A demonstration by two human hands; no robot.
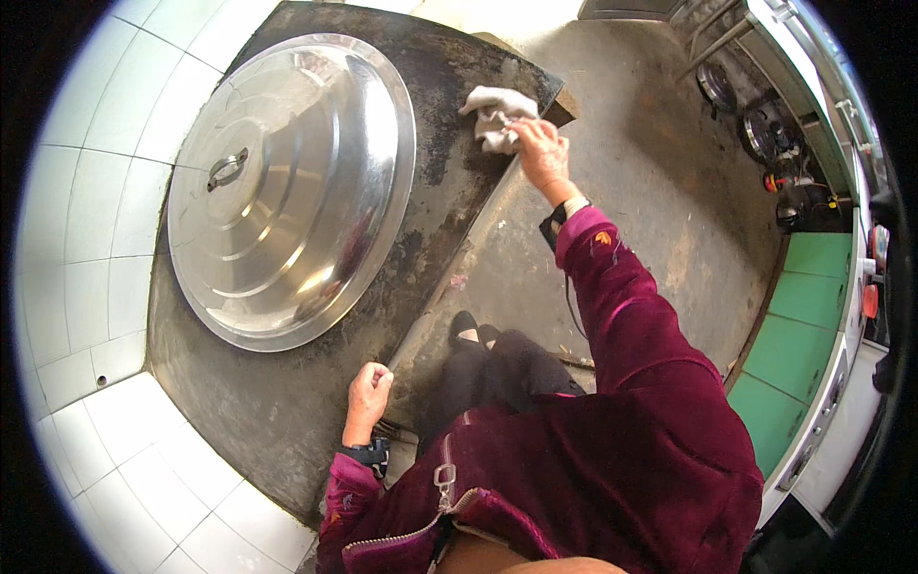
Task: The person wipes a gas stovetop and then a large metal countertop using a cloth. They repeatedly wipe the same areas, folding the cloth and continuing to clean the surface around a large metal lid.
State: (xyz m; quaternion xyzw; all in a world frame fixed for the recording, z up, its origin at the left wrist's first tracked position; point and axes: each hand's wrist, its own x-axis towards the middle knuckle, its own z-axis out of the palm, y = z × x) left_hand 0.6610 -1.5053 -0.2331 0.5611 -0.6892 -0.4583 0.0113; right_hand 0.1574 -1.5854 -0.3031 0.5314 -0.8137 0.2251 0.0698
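My right hand [543, 154] grips a crumpled whitish cloth [498, 116] at the front edge of the dark stove top [437, 208], near its far right corner. Closer to my body, my left hand [368, 402] is loosely closed at the same edge, and no object shows in it. Whether those fingers rest on the edge I cannot tell. A large round metal lid [315, 194] with stepped rings and a small handle [227, 169] covers much of the stove top. What lies under the lid is hidden.
White wall tiles [107, 194] border the stove top on the left and near side. Green cabinet doors [792, 344] stand on the right. Metal pots or pans [756, 136] sit low at the far right. Concrete floor [645, 186] lies between, with a stick [574, 359] on it.
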